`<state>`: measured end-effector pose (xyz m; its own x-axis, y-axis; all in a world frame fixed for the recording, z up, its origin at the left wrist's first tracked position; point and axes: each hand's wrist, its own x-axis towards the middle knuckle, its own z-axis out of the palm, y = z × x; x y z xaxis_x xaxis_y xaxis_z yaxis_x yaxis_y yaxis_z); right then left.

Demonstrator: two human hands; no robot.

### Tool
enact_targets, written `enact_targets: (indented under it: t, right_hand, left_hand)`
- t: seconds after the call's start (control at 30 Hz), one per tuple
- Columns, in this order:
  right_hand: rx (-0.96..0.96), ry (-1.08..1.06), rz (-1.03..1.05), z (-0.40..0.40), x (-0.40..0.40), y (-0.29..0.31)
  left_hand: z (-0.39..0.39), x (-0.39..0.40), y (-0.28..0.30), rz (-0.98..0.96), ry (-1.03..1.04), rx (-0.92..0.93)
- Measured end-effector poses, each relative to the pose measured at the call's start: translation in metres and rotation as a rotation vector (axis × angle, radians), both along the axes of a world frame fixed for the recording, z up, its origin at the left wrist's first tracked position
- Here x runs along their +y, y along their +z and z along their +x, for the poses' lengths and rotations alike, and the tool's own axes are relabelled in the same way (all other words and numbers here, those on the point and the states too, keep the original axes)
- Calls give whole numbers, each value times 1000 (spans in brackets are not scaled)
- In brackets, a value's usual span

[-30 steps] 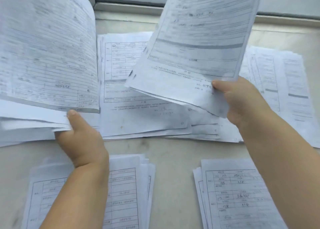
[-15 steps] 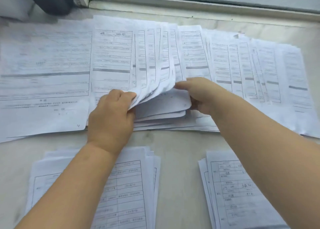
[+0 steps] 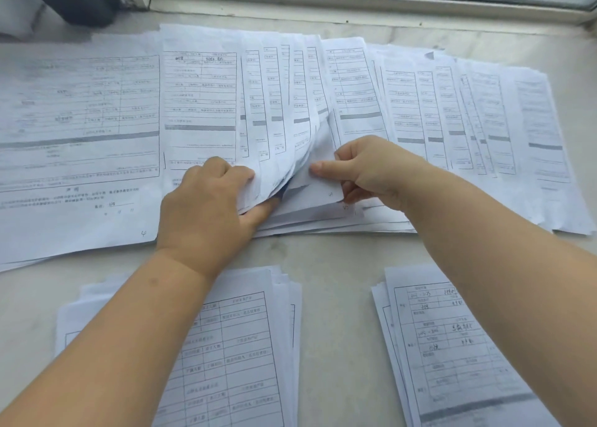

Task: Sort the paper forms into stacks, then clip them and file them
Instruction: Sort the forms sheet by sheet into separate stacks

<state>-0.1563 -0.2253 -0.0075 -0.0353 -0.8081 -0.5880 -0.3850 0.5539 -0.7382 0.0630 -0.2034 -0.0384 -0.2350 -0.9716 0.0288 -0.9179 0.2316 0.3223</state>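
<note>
I watched the left hand [image 3: 206, 207] curl its fingers over the lifted lower edges of several fanned forms [image 3: 277, 103], thumb tucked beneath them. The right hand [image 3: 365, 171] pinched the bottom corner of one sheet [image 3: 318, 189] between thumb and fingers, just beside the left. The fan of forms lay spread across the far half of the bench [image 3: 336, 265], with a wider sheet [image 3: 77, 142] at its left end. Nearer me, two separate stacks rested flat: a left stack [image 3: 245, 346] under the left forearm and a right stack [image 3: 445, 346] partly covered by the right forearm.
</note>
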Motion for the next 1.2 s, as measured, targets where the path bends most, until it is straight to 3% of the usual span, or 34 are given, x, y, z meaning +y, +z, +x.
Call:
enact_targets:
  t: [0.23,0.47,0.9,1.03,1.2]
  right_hand:
    - [89,-17,-50,5,2,-9]
    - [-131,140,33,-8,11,9]
    - [100,67,12,4,17,6]
    - [255,-123,33,-11,36,14]
    - [219,-413,-68,-17,103,30]
  left_hand:
    - [-3,-3,1,-13,-15,-57]
    - [-5,-3,-3,-76,1,-19]
    - [-3,-5,5,23,-5,-63]
    - [0,-3,7,102,-49,-82]
    - [6,2,11,226,-152,-74]
